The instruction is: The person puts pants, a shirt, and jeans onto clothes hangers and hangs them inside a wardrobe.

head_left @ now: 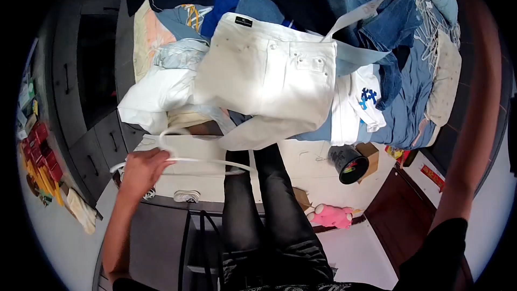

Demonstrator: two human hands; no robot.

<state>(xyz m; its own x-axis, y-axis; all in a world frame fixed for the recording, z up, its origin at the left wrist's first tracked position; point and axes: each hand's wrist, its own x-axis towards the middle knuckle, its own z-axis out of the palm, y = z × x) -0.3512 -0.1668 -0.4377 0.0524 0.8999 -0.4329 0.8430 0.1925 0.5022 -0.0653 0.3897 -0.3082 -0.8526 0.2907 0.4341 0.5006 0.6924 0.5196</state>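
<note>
This looks like a home, most likely a bedroom. Jeans [396, 19], white trousers [291, 73] and other clothes lie heaped over what seems to be a bed [445, 83]. Dark drawers with handles [90, 164] line one side, while a pink stuffed toy [331, 216], a black bin [353, 168] and a pale shoe [187, 196] sit on the light floor [293, 168].

- Light falls brightest on the white jeans [280, 78], whose palest patches wash out.
- Dimmer light at the cabinets [75, 97]; the dark trousers [245, 205] show little detail.
- Soft shading in the folds across the bed [414, 113].
- Hanger [210, 163] slightly blurred beside the left hand [144, 171].
- Strong fisheye: curved lines, right arm [474, 97] stretched, corners black.
</note>
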